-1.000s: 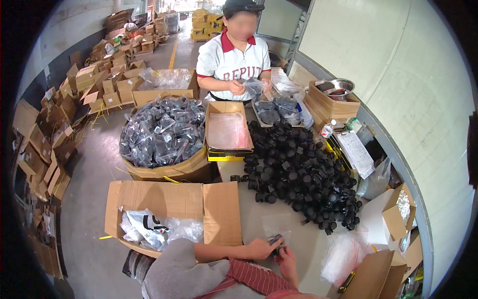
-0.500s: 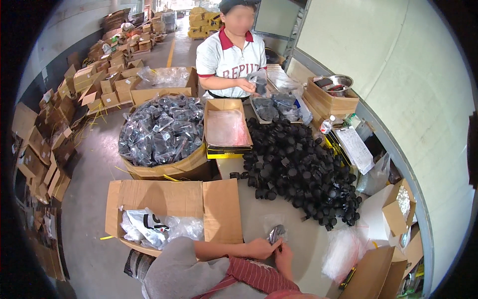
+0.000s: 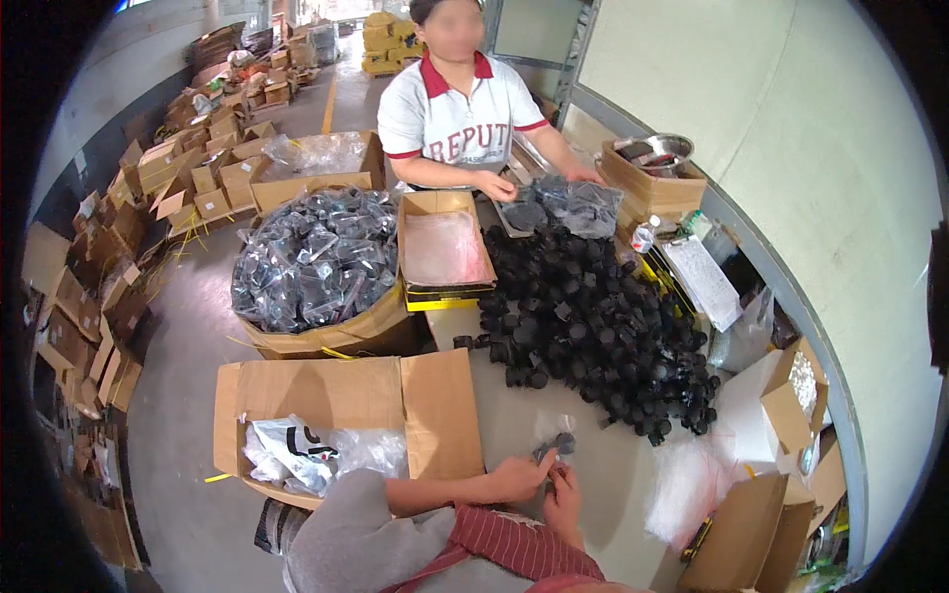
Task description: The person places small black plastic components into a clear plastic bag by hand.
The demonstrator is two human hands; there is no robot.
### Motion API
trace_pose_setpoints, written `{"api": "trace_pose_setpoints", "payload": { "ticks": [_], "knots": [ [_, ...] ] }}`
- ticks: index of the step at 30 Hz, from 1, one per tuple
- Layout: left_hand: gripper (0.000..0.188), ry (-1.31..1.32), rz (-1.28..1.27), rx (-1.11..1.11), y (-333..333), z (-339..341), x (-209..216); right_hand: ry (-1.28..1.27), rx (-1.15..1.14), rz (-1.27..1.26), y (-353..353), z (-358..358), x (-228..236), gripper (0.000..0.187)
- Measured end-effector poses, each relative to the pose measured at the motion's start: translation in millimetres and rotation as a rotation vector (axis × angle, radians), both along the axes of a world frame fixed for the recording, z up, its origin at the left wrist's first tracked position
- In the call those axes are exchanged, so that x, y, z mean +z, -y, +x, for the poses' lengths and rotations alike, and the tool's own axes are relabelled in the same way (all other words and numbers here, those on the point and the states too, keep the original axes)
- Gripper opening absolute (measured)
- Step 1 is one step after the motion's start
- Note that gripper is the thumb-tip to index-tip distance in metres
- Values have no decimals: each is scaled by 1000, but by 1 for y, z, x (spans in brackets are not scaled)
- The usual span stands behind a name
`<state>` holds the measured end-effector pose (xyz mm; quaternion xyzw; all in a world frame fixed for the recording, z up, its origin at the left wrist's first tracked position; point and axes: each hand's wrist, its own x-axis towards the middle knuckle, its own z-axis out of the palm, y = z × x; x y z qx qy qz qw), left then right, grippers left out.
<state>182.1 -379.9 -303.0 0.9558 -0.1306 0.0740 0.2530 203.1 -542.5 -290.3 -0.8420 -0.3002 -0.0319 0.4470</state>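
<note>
Low in the middle of the head view, my left hand (image 3: 519, 477) and my right hand (image 3: 563, 501) meet at a small clear plastic bag (image 3: 560, 441) with a dark part inside. Both hands have their fingers closed at the bag's near edge; the fingertips partly cover it. The bagged part's exact kind is too small to make out. Beyond my hands, a large heap of black round-capped plastic parts (image 3: 603, 326) covers the table (image 3: 514, 415). To my right lies a stack of clear flat bags (image 3: 682, 489).
An open cardboard box (image 3: 326, 381) with plastic bags stands left. Behind it, a big carton (image 3: 326, 341) brims with bagged black parts, beside a shallow box (image 3: 445, 247). A co-worker (image 3: 460, 119) stands across the table. More cartons (image 3: 741, 534) stand at right.
My hands and the small bag have shifted slightly away from me. Across the table, the co-worker has lowered both hands to the dark bagged pieces and leaned forward.
</note>
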Motion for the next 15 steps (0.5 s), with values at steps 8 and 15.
{"api": "trace_pose_setpoints", "payload": {
  "ticks": [8,15],
  "knots": [
    [61,159,-194,-93,4,1,-10,-122,106,-335,12,6,-44,53],
    [62,109,-105,-197,-6,0,0,-239,312,30,-10,26,-38,62]
  ]
}}
